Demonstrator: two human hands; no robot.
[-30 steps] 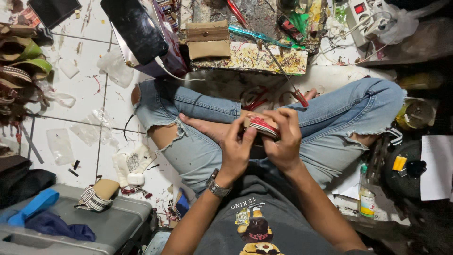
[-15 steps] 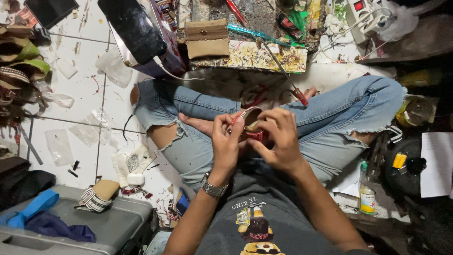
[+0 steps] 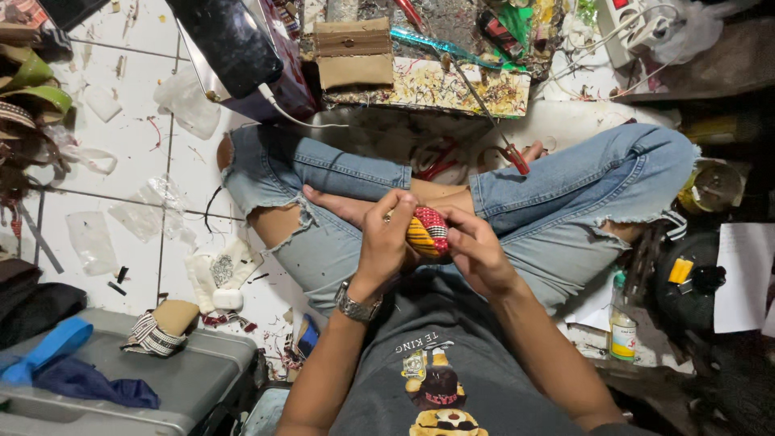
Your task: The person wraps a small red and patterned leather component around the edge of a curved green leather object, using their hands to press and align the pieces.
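Knees (image 3: 646, 169) flank hands; cluttered board (image 3: 436, 81) blocks ahead; lap free.

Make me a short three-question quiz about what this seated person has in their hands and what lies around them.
1. True or false: both hands, the left hand and the right hand, grip the small patterned pouch.
2. Which wrist bears the metal wristwatch?
3. The blue cloth lies on: A) the grey case, B) the paint-spattered board, C) the person's jeans.

Key: 1 true; 2 the left; 3 A.
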